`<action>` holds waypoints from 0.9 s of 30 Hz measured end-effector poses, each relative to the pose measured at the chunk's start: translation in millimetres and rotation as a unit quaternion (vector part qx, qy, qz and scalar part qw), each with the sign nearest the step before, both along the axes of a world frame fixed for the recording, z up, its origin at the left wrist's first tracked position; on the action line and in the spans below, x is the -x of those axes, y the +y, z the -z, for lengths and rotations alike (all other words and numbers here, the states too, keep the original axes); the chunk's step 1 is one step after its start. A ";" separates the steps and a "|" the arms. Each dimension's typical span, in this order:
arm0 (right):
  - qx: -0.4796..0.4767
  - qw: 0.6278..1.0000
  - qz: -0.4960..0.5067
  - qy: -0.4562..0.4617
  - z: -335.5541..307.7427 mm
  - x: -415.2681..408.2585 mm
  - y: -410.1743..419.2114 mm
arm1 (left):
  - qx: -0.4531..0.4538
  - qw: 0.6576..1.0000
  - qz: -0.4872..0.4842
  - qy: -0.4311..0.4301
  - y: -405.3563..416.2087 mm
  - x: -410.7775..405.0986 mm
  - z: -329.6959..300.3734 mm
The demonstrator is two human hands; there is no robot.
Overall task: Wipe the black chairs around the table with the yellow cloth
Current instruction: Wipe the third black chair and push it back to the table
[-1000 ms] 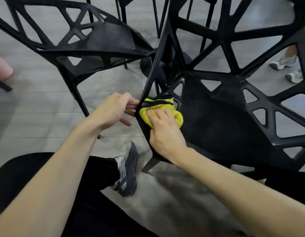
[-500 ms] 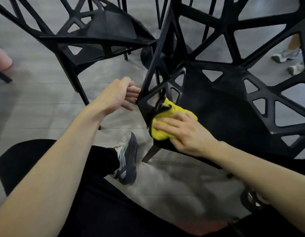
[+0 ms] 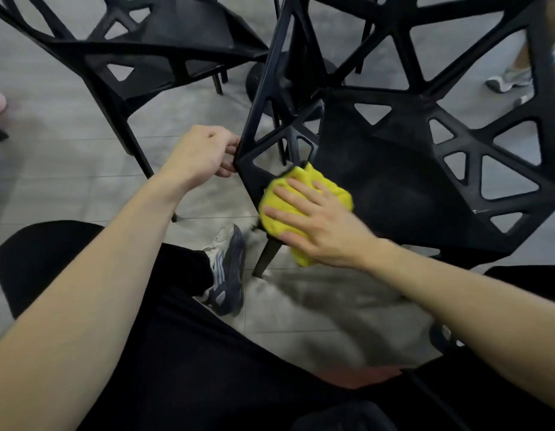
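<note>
The right hand (image 3: 319, 222) is pressing the cloth (image 3: 304, 206) flat against the front corner of the near chair (image 3: 394, 188), fingers straight and spread across the yellow fabric, likely so that the whole palm is bearing down on the seat edge. The left hand (image 3: 204, 150) is gripping the chair's frame just beside that corner, fingers curled round the black bar, apparently steadying the chair against the wiping pressure. A second chair (image 3: 164, 48) is standing beyond the left hand, apart from both hands. No brand, label or writing is showing legibly anywhere.
</note>
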State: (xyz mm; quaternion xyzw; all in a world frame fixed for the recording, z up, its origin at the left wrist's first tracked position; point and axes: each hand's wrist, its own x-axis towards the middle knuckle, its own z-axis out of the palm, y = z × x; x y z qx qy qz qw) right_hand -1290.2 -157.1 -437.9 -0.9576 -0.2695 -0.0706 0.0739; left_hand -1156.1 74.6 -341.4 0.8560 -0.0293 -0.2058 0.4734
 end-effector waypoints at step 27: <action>0.096 0.992 -0.003 -0.076 22.1 31.8 -96.0 | 0.121 0.969 -0.138 0.168 -76.8 -11.3 71.9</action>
